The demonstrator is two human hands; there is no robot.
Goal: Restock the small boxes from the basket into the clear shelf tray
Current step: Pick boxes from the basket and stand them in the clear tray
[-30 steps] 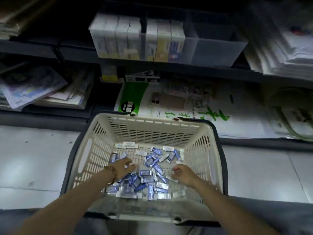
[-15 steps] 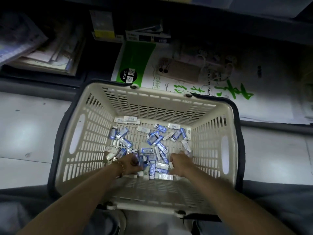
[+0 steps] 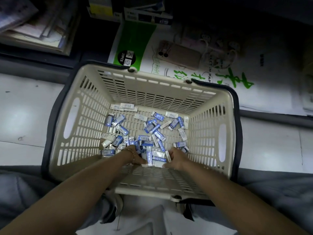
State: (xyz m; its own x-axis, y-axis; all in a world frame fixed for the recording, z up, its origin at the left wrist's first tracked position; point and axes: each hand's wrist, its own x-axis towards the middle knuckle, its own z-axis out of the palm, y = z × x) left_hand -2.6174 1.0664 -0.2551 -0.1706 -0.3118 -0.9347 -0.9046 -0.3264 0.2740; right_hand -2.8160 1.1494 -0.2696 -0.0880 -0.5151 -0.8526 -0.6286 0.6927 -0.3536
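Note:
A cream plastic basket with dark handles stands on the floor below me. Several small blue-and-white boxes lie scattered over its bottom, thickest toward the near wall. Both my hands are down in that near pile, facing each other with a clump of boxes between them. My left hand, with a bead bracelet at the wrist, curls its fingers round boxes at the clump's left side. My right hand curls round a whitish box at the right side. The clear shelf tray is out of view.
Behind the basket a large green-and-white printed pack lies on the lowest shelf, with flat cartons above it and stacked papers at the left. White floor tiles flank the basket. My knees, in grey fabric, are at the bottom corners.
The view has tilted down, so the shelf tray has left the frame. Both hands have drawn closer to the near wall and pulled boxes together between them.

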